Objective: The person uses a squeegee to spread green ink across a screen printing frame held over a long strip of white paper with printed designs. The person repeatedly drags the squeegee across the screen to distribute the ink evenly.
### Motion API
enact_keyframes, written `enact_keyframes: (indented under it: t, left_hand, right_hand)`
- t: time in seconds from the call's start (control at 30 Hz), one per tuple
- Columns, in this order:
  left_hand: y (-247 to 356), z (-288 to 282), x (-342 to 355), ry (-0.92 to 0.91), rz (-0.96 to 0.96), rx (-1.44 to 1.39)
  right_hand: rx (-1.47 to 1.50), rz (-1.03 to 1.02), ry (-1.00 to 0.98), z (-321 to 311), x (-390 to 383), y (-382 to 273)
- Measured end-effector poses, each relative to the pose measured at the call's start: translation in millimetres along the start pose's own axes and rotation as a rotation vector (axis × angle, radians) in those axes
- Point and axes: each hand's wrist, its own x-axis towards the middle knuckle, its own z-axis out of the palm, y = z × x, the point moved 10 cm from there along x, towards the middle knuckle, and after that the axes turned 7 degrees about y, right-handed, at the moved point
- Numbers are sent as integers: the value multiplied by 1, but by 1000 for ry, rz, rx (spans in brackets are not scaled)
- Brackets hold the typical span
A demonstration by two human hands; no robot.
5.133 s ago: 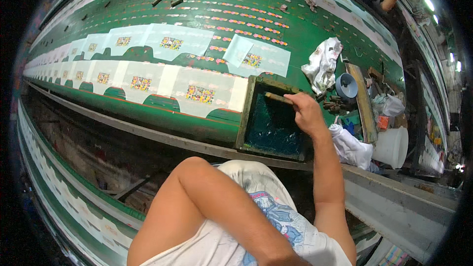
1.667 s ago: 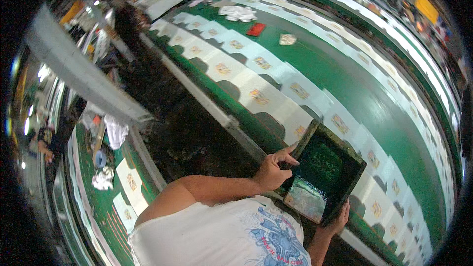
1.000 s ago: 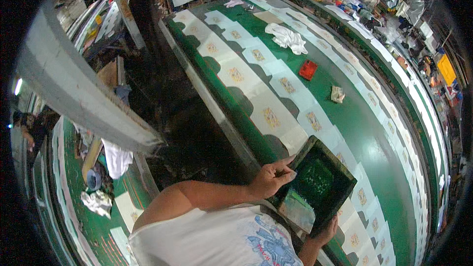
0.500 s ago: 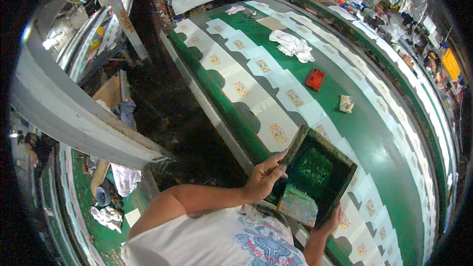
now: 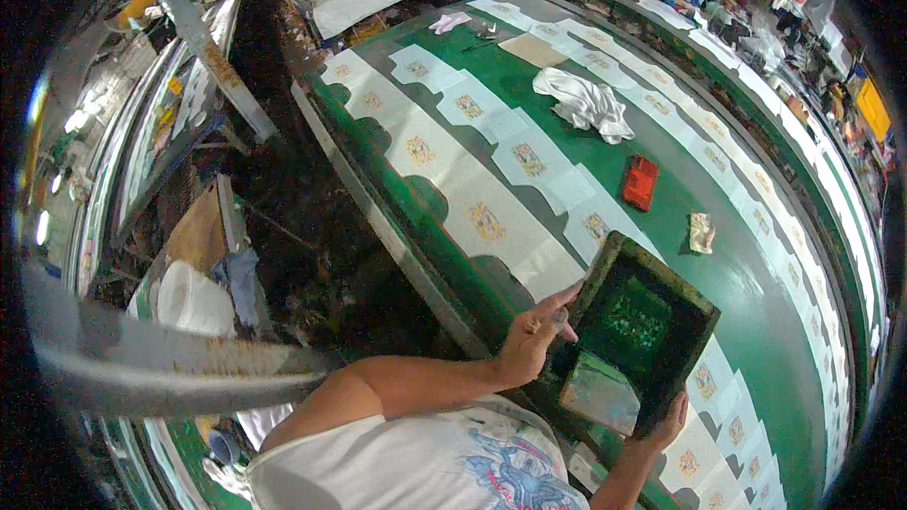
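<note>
Between both hands I carry a screen printing frame [image 5: 694,349] with dark wooden sides and a green-stained mesh, held tilted in front of my body. My left hand [image 5: 537,340] grips its left side, fingers closed along the edge. My right hand [image 5: 664,423] is closed round the lower right corner, its fingers partly hidden. A pale, paint-smeared flat piece [image 5: 600,392] lies inside the frame at its near end. Beneath and beyond the frame, pale cut fabric pieces [image 5: 539,264] with small multicoloured prints lie in rows on a long green table [image 5: 699,198].
On the table lie a crumpled white cloth [image 5: 586,106], a red block-like object [image 5: 640,182], a small stained wad [image 5: 701,233] and a tan sheet [image 5: 532,50]. A rusty grey metal beam [image 5: 189,359] crosses at left. Another cluttered table [image 5: 718,61] runs along the right.
My view has turned, so the table and its things sit slightly further right in the picture. Both hands keep hold of the screen printing frame. A white roll now shows behind the beam at left.
</note>
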Motion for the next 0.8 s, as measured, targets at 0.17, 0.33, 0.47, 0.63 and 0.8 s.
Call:
enact_keyframes:
  t: [0.17, 0.33, 0.47, 0.63, 0.8]
  left_hand:
    - [-3, -46, 63, -95, -71, -201]
    - [-7, -90, 88, -103, -169, -71]
    - [-15, -97, 101, -129, -341, -61]
    - [-10, -107, 115, -68, -194, -90]
    - [16, -129, 130, -25, -114, -5]
  right_hand:
    - [-86, -90, 2, 68, -37, 26]
    - [-147, -23, 179, 108, -67, 42]
    - [-72, 0, 298, 100, -76, 52]
    - [-43, 42, 246, 135, -64, 51]
    - [68, -23, 49, 176, -50, 66]
